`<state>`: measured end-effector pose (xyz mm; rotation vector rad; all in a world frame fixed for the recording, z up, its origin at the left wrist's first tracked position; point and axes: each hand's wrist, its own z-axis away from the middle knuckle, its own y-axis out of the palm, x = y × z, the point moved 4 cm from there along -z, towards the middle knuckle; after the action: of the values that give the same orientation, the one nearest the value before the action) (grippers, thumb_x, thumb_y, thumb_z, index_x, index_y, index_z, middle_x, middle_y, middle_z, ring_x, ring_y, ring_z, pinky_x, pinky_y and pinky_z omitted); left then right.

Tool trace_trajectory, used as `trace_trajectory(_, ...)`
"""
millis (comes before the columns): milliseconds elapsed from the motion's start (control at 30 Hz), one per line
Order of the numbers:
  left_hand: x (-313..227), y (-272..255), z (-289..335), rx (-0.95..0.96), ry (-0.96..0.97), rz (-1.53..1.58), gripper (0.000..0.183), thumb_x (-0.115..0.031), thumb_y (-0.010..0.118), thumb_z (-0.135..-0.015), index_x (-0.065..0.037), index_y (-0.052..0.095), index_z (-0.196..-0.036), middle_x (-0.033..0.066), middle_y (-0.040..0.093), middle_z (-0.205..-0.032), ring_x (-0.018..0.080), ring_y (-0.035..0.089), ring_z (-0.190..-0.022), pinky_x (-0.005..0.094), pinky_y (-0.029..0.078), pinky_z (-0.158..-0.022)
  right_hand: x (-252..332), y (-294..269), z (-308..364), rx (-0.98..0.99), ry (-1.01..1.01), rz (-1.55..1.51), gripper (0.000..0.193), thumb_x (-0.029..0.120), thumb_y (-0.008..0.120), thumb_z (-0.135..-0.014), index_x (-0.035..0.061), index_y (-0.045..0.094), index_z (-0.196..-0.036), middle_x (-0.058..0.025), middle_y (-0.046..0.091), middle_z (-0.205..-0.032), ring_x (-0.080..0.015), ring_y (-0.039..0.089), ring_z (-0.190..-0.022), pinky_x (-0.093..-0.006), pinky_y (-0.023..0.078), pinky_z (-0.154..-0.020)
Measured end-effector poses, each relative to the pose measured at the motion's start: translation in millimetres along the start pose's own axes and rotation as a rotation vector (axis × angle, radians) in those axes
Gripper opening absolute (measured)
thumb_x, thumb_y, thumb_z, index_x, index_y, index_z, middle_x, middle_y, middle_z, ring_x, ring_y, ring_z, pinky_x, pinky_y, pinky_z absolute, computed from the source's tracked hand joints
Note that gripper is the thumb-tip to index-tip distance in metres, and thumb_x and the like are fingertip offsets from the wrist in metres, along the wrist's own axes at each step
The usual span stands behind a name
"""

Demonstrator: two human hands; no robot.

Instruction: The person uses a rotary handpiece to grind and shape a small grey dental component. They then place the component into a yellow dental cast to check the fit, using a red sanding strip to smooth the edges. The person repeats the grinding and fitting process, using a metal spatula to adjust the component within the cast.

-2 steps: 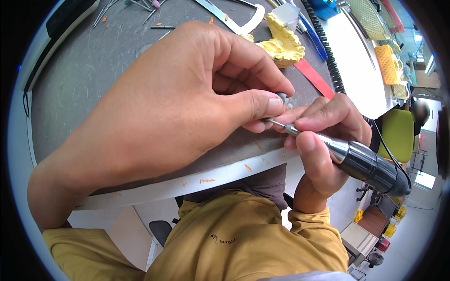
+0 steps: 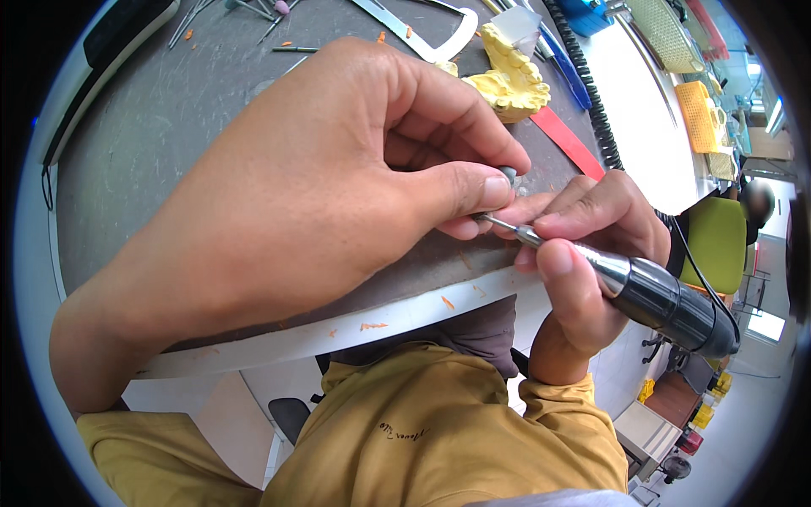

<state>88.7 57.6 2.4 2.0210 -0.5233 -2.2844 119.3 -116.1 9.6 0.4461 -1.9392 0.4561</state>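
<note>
My left hand (image 2: pixel 338 186) pinches a small grey piece (image 2: pixel 508 172) between thumb and index finger, above the front part of the dark worktable. Most of that piece is hidden by the fingers. In my right hand (image 2: pixel 591 232) is a black and silver rotary handpiece (image 2: pixel 659 291), gripped like a pen. Its thin metal shank (image 2: pixel 500 222) points left and reaches beneath my left thumb, where its tip is hidden. The fingers of both hands meet near this spot. Just beyond them stands a yellow dental cast (image 2: pixel 511 84) with moulded teeth.
A red strip (image 2: pixel 566 142) lies beside the cast, with a blue-handled tool (image 2: pixel 570 76) and a black coiled cord (image 2: pixel 598 110) farther right. Several burs (image 2: pixel 270 17) and a metal measuring tool (image 2: pixel 405 34) lie at the back. Orange shavings (image 2: pixel 372 326) dot the pale table edge.
</note>
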Motion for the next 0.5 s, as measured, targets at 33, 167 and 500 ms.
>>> trace_trajectory(33, 3.0, -0.1, 0.6, -0.006, 0.011, 0.001, 0.021, -0.006, 0.067, -0.092, 0.006, 0.067, -0.109, 0.0102, 0.071, -0.091, 0.0113, 0.066, -0.079, 0.0245, 0.055, -0.075, -0.9, -0.3, 0.7, -0.007, -0.009, -0.016, 0.017, 0.009, 0.067, -0.087, -0.0032, 0.056, -0.09, -0.0148, 0.062, -0.073, -0.021, 0.068, -0.072, -0.0269, 0.055, -0.065)
trace_trajectory(167, 3.1, -0.4, 1.2, -0.01, 0.013, -0.007, 0.021, -0.007, 0.066, -0.092, 0.006, 0.067, -0.109, 0.0106, 0.071, -0.092, 0.0114, 0.066, -0.08, 0.0247, 0.055, -0.075, -1.3, -0.4, 1.4, -0.011, -0.021, -0.035, 0.017, 0.009, 0.068, -0.087, -0.0031, 0.056, -0.09, -0.0147, 0.062, -0.072, -0.0225, 0.069, -0.075, -0.0279, 0.056, -0.067)
trace_trajectory(500, 5.4, -0.3, 0.1, -0.014, 0.047, 0.012, 0.02, -0.008, 0.066, -0.092, 0.005, 0.066, -0.107, 0.0107, 0.07, -0.093, 0.0121, 0.067, -0.084, 0.025, 0.056, -0.076, -0.8, 0.8, 0.0, 0.01, -0.023, 0.048, 0.018, 0.007, 0.069, -0.085, -0.0039, 0.056, -0.089, -0.0192, 0.065, -0.077, -0.0212, 0.07, -0.075, -0.0218, 0.054, -0.06)
